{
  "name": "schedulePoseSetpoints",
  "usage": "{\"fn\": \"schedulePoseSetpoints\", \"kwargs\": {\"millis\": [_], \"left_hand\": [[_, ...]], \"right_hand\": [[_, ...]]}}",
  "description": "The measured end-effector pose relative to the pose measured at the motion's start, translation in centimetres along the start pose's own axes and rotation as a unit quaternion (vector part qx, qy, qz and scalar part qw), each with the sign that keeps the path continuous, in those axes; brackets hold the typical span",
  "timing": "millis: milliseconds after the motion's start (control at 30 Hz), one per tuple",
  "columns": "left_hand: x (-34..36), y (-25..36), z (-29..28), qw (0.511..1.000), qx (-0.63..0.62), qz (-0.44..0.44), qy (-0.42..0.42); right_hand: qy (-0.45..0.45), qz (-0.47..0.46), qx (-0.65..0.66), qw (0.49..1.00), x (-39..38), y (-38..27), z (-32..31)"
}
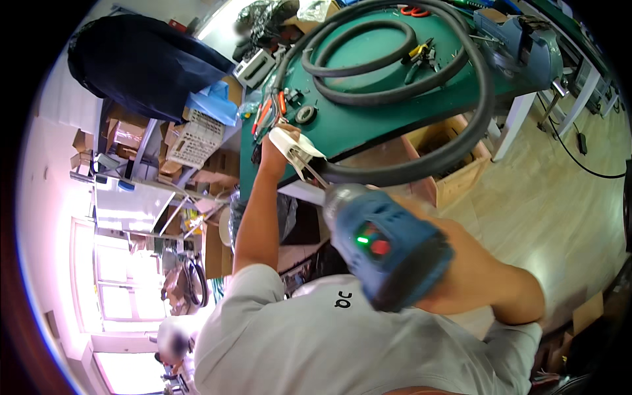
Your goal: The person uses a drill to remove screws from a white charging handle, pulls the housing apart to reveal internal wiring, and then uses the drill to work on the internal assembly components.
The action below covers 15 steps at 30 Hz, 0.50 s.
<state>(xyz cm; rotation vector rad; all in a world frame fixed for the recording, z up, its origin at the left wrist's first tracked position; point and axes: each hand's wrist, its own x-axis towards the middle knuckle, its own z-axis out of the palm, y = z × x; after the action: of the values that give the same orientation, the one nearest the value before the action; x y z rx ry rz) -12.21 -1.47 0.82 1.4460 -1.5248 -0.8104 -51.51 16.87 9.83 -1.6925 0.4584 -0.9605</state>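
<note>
My left hand [272,150] is closed round a white plastic piece [288,142] at the near edge of the green worktable. In my right hand [464,263] is a blue cordless drill [388,240], tilted toward that piece, with a green light and a red spot on the end of its body. A thin metal bit [318,176] runs from the drill to the white piece; I cannot tell how deep its tip sits. The fingers of my right hand are mostly hidden behind the drill. A thick dark grey hose [421,172] passes just beyond the drill.
The hose lies coiled on the green worktable [375,125]. Pliers [418,62], a roll of tape [305,115] and orange-handled tools [263,115] lie there too. A blue vise [536,56] is at the right corner. Below stands a wooden crate [471,174]. Another person [174,345] is at lower left.
</note>
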Motion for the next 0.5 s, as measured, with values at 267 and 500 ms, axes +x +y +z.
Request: {"fn": "schedulePoseSetpoints", "kwargs": {"millis": [267,500], "left_hand": [[2.2,-1.8,0.0,0.979,-0.065,-0.169,0.088],[2.3,-0.1,-0.6,0.983,-0.035,-0.166,0.065]], "right_hand": [[0.054,0.090,0.021,0.994,4.9,-5.3,1.3],[0.052,0.090,-0.047,0.993,7.3,-6.4,1.5]]}}
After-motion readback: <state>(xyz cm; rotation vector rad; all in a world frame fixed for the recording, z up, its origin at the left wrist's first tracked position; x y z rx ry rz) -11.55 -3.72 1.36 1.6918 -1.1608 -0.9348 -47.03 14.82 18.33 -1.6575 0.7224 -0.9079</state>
